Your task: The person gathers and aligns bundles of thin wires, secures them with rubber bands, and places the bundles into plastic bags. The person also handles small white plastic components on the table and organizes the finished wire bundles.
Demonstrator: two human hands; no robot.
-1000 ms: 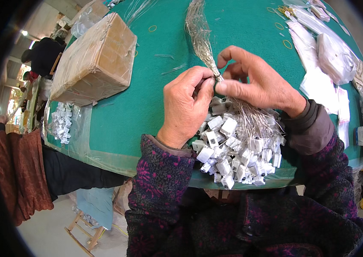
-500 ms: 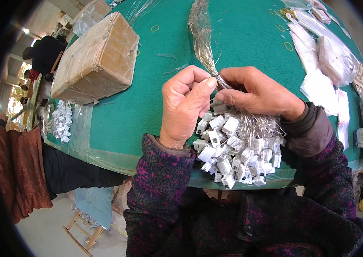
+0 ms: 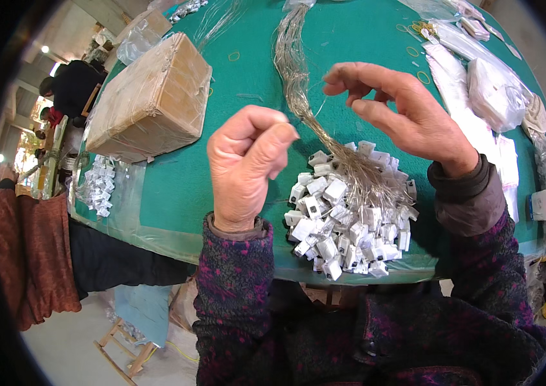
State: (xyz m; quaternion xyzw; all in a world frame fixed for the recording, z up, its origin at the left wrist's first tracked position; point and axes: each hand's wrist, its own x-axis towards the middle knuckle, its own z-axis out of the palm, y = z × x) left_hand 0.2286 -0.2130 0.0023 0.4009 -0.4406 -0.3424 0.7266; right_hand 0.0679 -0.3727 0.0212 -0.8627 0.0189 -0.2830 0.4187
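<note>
A long bundle of thin silvery wires (image 3: 296, 80) runs down the green table, gathered narrow in its middle. Its near end fans out over a pile of small white plastic box-shaped pieces (image 3: 336, 190). My left hand (image 3: 244, 164) is to the left of the bundle, apart from it, with thumb and forefinger pinched; whatever may be between them is hidden. On the other side, my right hand (image 3: 408, 116) hovers above the table with curved fingers apart, holding nothing that I can see.
A taped cardboard box (image 3: 147, 100) stands at the left, with more small white pieces (image 3: 100, 186) by the table edge. Clear plastic bags (image 3: 495, 93) and yellow rubber bands (image 3: 423, 78) lie at the right. A person's brown sleeve (image 3: 31, 251) shows at far left.
Both hands have come off the wire bundle and moved apart, left hand to the left, right hand up and to the right. The bundle now lies free between them.
</note>
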